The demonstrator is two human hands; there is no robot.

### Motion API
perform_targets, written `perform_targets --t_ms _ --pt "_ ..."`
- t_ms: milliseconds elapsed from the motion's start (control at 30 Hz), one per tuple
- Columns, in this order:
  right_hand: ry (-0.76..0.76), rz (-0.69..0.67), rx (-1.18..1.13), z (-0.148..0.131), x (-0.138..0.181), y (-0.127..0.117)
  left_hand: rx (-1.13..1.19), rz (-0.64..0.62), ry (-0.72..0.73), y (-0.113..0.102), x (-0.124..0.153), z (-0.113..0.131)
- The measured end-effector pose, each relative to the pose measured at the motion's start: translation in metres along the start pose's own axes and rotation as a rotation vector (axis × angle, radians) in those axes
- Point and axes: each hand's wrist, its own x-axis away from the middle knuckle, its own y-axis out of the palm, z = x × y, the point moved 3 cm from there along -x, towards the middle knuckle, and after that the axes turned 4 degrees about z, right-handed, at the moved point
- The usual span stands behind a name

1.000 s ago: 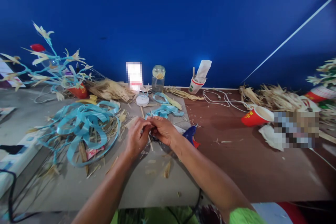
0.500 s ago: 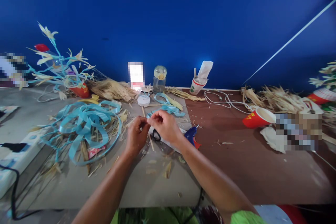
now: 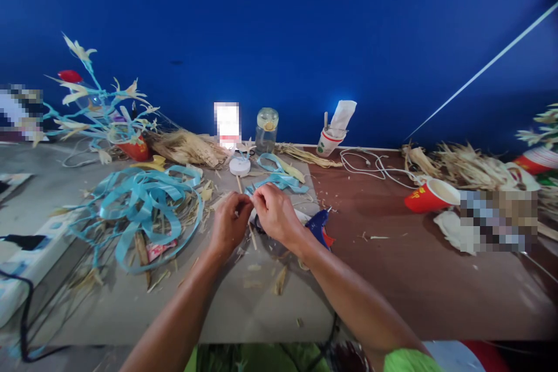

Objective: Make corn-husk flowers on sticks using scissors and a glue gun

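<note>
**Two hands meet fingertip to fingertip over a littered craft desk**

At the far left edge a white power strip [image 3: 30,256] lies along the desk [image 3: 261,314], with a black lead trailing towards the lower left corner. Above it, in the upper left of the frame, a red pot [image 3: 131,150] holds an upright spray of blue stems tipped with pale husk blossoms. It stands at the back by the blue wall, seemingly to keep it off the working patch. Just right of it is a heap of dry husks [image 3: 187,150]. In front of both, a loose tangle of blue ribbon [image 3: 139,203] sprawls across the grey mat.

In the middle, the left hand [image 3: 227,224] and right hand [image 3: 275,214] hover just above the mat, knuckles up. Each grip is pressed together, thumb against forefinger, and the two sets of fingertips touch each other. What they nip is too small to make out. A thin stick [image 3: 251,238] lies on the mat directly beneath, showing above and below the hands. I judge that so close a two-handed pinch suits something slight.

Behind the hands sit a white tape roll [image 3: 239,166] and a glass jar [image 3: 266,128]. Just right of the right wrist rests a blue glue gun [image 3: 318,224], its nozzle turned away from the fingers. Further right come a paper cup [image 3: 328,140] stuffed with tissue, a looped white cable [image 3: 370,165] and a red cup [image 3: 429,196] tipped on its side, with more husks [image 3: 462,165] towards the right edge
</note>
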Motion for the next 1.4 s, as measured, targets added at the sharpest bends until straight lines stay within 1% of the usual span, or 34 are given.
perform_targets --t_ms 167,267,400,467,567,700,800,933,1067,1233,1300,1400 --pt "0.023 0.004 0.076 0.004 0.000 0.004 -0.012 -0.008 0.015 0.000 0.001 0.002" --pt "0.049 0.006 0.104 0.005 -0.002 0.002 -0.017 -0.017 0.012 0.001 0.001 0.002" --pt "0.065 0.000 -0.047 0.005 -0.006 -0.009 0.025 -0.017 -0.067 0.002 0.000 -0.003" --pt "0.072 -0.007 -0.088 0.005 -0.007 -0.013 0.036 -0.021 -0.084 0.002 0.000 -0.005" --pt "0.066 -0.021 -0.009 0.003 -0.007 -0.012 -0.020 -0.022 -0.053 0.001 0.000 -0.004" --pt "0.026 -0.093 0.141 0.001 -0.004 -0.004 -0.084 -0.040 -0.014 0.001 0.001 -0.003" --pt "0.011 -0.131 0.173 0.000 -0.003 -0.001 -0.031 -0.066 -0.043 0.003 0.001 -0.007" --pt "0.004 -0.196 0.154 0.000 -0.004 -0.005 0.112 -0.098 -0.123 0.006 0.000 -0.009" --pt "0.008 -0.230 0.122 0.001 -0.006 -0.010 0.248 -0.165 -0.224 0.007 -0.001 -0.004" --pt "0.025 -0.269 0.070 0.002 -0.008 -0.015 0.345 -0.246 -0.313 0.007 -0.002 0.002" --pt "0.028 -0.262 0.030 0.000 -0.009 -0.018 0.375 -0.266 -0.330 0.006 -0.001 0.002" --pt "0.041 -0.188 -0.028 -0.001 -0.011 -0.026 0.401 -0.252 -0.336 0.005 -0.001 0.000"
